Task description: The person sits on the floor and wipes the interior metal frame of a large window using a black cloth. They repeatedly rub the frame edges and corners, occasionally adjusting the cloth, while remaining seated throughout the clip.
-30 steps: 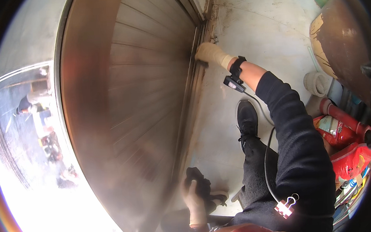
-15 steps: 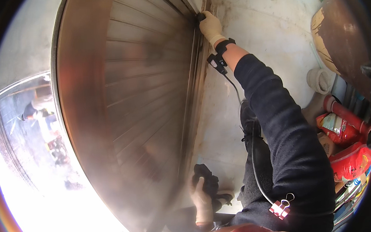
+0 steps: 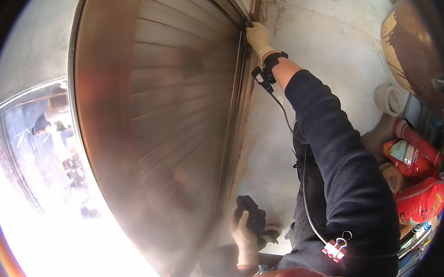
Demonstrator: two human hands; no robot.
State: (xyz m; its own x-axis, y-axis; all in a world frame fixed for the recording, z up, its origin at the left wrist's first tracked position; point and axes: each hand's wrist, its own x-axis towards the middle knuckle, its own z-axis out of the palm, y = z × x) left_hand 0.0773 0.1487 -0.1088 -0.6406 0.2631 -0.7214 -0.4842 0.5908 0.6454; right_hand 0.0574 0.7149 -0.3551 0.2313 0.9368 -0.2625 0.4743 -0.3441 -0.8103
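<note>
My right hand point(image 3: 258, 38), in a pale glove, reaches far forward to the floor-side edge of a brown metal door panel point(image 3: 106, 94) with slatted ribs. Its fingers are closed around a small dark thing point(image 3: 248, 25) at the panel's corner, mostly hidden, its kind unclear. A black strap with a small device point(image 3: 262, 79) sits on that wrist, and a cable runs down from it. Nearer, my left hand point(image 3: 245, 237), also gloved, grips a crumpled-looking black bundle point(image 3: 251, 213) beside the panel's lower part. The bundle's kind is not clear.
Red plastic bags point(image 3: 420, 201), a red tube point(image 3: 417, 141) and a whitish cup-like ring point(image 3: 388, 99) lie at the right, below a large brown rounded vessel point(image 3: 418, 53). Pale, stained floor point(image 3: 322, 33) lies between. Glaring light fills the left beyond the panel.
The whole view has shifted slightly, so most things sit a little to the right and lower. My right hand stays at the panel's corner; the left still grips the black bundle.
</note>
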